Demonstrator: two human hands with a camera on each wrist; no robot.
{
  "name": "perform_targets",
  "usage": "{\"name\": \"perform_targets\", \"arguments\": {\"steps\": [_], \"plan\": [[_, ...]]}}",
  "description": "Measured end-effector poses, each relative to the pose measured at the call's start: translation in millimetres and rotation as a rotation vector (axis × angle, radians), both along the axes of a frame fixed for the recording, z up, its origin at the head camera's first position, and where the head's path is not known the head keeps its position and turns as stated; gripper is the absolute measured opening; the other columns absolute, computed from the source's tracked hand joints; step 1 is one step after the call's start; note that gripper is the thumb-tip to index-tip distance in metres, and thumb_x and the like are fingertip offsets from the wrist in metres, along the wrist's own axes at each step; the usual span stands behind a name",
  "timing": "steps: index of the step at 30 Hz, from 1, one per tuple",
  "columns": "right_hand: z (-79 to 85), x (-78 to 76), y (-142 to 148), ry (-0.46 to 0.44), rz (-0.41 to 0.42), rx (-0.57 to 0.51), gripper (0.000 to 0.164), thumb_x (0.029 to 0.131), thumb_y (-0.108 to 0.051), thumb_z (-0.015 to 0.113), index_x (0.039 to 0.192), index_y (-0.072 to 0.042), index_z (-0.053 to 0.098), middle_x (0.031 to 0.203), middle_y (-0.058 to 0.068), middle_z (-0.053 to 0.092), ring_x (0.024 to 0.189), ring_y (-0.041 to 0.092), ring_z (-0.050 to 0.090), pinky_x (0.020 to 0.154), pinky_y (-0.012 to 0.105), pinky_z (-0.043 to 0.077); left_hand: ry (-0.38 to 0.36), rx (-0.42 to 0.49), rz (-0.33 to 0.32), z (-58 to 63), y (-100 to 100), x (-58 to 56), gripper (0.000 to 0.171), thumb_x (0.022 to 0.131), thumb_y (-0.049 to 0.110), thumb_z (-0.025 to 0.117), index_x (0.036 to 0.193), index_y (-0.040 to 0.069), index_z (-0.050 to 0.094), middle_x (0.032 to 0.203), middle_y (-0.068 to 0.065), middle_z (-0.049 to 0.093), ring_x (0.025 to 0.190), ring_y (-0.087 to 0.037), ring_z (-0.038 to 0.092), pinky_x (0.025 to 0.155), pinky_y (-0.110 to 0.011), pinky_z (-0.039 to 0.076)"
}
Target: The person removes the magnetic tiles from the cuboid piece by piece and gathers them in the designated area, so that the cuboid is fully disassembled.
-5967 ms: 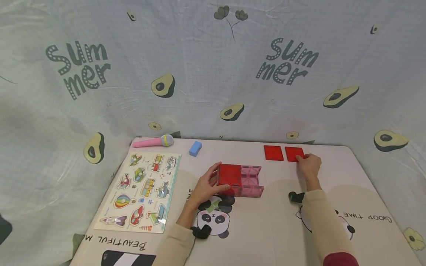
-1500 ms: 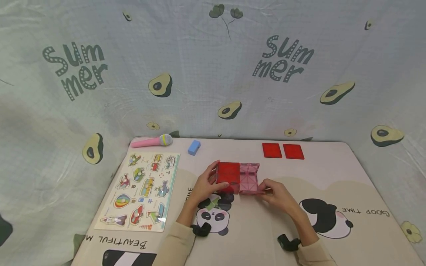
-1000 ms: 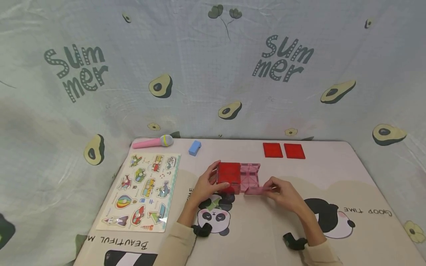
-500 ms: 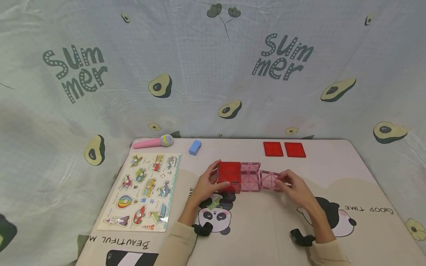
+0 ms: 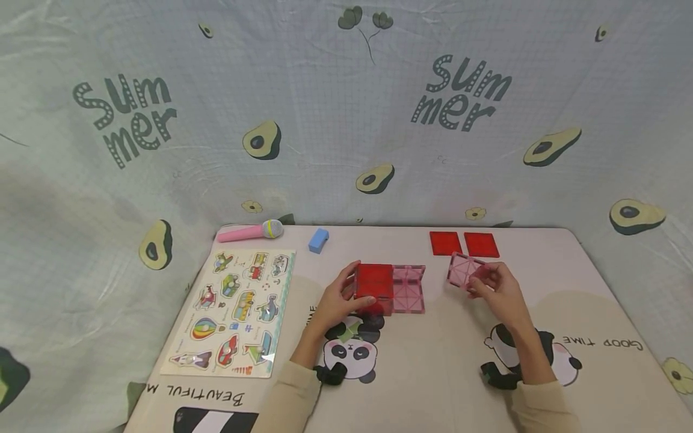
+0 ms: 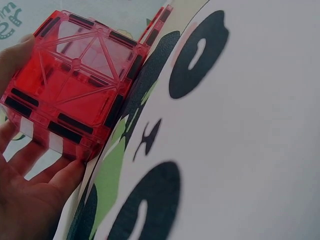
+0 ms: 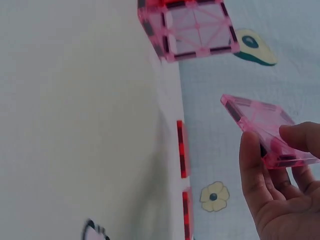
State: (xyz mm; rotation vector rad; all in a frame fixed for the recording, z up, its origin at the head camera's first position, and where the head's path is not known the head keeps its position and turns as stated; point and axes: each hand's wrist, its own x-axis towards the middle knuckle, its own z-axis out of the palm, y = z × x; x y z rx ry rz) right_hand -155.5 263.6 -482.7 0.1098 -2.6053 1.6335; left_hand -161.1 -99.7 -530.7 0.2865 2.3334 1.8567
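Observation:
My left hand (image 5: 340, 305) grips the side of a see-through red cube of magnetic tiles (image 5: 375, 281), thumb at its front and fingers behind its left side. Joined to the cube's right are a pink tile lying flat (image 5: 408, 297) and another pink tile standing at the back (image 5: 414, 272). My right hand (image 5: 500, 294) pinches a loose pink magnetic tile (image 5: 461, 270) between thumb and fingers. In the right wrist view this pink tile (image 7: 265, 125) is held tilted, away from the tabletop. The left wrist view shows the cube (image 6: 75, 75) with fingers along its edge.
Two flat red magnetic tiles (image 5: 446, 243) lie side by side at the back right. A blue block (image 5: 318, 240) and a pink toy microphone (image 5: 249, 231) lie at the back left. A vehicle picture board (image 5: 230, 313) is on the left. A patterned cloth (image 5: 325, 120) hangs behind the table (image 5: 422, 385).
My right hand left a red tile at the back, pulled the front pink tile off the structure, and lifted it right and back. My left hand has stayed on the cube.

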Motion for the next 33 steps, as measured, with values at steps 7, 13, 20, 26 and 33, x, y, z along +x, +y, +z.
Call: {"name": "perform_targets", "arguments": {"steps": [7,13,20,26,33], "plan": [[5.3,-11.8,16.8,0.011,-0.117,0.06,0.047,0.1,-0.019,0.061,0.134,0.007,0.041,0.122,0.028,0.059,0.081,-0.015,0.057,0.071,0.011,0.057,0.003,-0.013,0.003,0.2,-0.2,0.3,0.087,0.082,0.032,0.082,0.154,0.037,0.033,0.154,-0.004,0.047,0.141,-0.029,0.049,0.108,-0.041,0.049],[7.1,-25.2,28.9,0.005,-0.228,0.036,0.05,0.101,-0.019,0.059,0.138,0.008,0.041,0.119,0.021,0.059,0.076,-0.012,0.058,0.069,0.008,0.056,0.01,-0.001,-0.007,0.6,-0.9,0.0,0.086,0.083,0.031,0.081,0.155,0.033,0.034,0.154,-0.007,0.047,0.141,-0.032,0.049,0.107,-0.043,0.05],[10.0,-42.5,40.5,-0.056,-0.351,0.006,0.052,0.101,-0.02,0.058,0.144,0.004,0.04,0.11,-0.002,0.056,0.077,-0.009,0.057,0.069,0.005,0.054,0.007,0.002,-0.012,0.9,-1.2,-0.2,0.085,0.084,0.03,0.08,0.155,0.032,0.034,0.154,-0.008,0.047,0.141,-0.033,0.048,0.107,-0.044,0.05],[12.9,-57.6,52.0,-0.081,-0.451,-0.013,0.05,0.101,-0.021,0.057,0.144,0.002,0.044,0.103,-0.01,0.055,0.074,-0.009,0.057,0.067,0.003,0.052,0.01,-0.003,-0.004,1.6,-0.6,0.7,0.086,0.083,0.032,0.081,0.155,0.032,0.034,0.155,-0.008,0.046,0.141,-0.033,0.049,0.107,-0.044,0.05],[11.3,-77.1,69.1,-0.122,-0.522,-0.004,0.051,0.101,-0.022,0.055,0.146,-0.002,0.045,0.103,-0.009,0.055,0.071,-0.007,0.056,0.065,0.002,0.051,0.004,-0.015,0.006,0.2,0.3,0.3,0.087,0.082,0.034,0.082,0.154,0.036,0.034,0.154,-0.004,0.047,0.141,-0.03,0.049,0.107,-0.042,0.05]]}}
